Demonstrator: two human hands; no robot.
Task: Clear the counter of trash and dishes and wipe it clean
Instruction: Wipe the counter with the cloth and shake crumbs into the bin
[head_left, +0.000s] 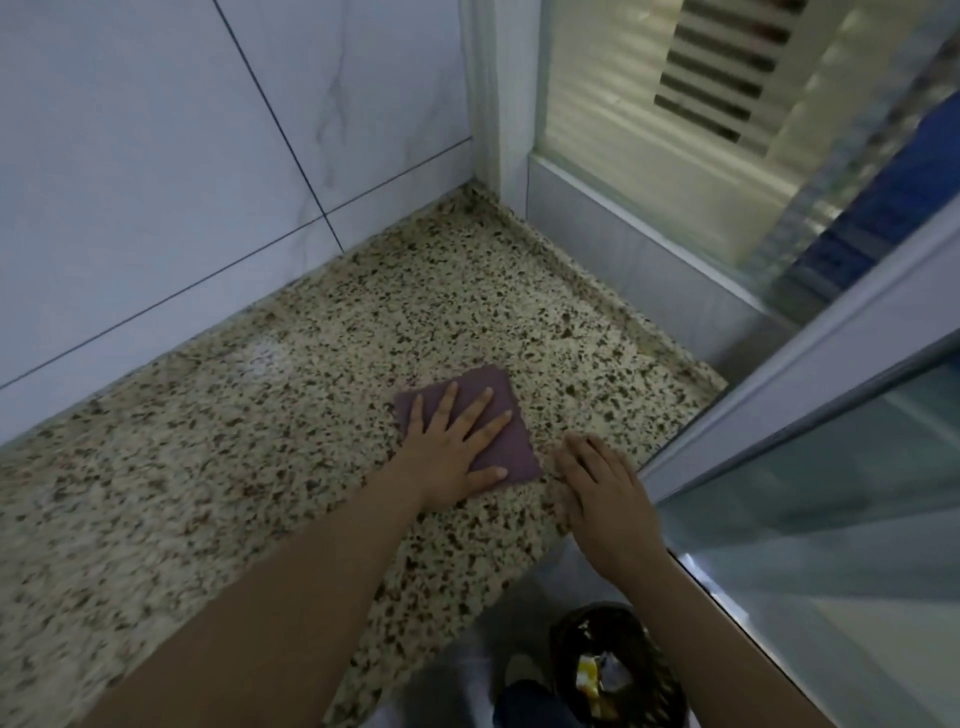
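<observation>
A purple cloth (506, 402) lies flat on the speckled granite counter (234, 467), near its right end. My left hand (452, 447) presses down on the cloth with the fingers spread. My right hand (602, 493) rests on the counter's front right corner, just right of the cloth, fingers together and curled slightly, holding nothing that I can see.
A white tiled wall (182, 182) runs behind the counter. A glass sliding door with a pale frame (810, 374) closes off the right end. Below the counter's edge stands a dark bin (613, 670) with trash in it.
</observation>
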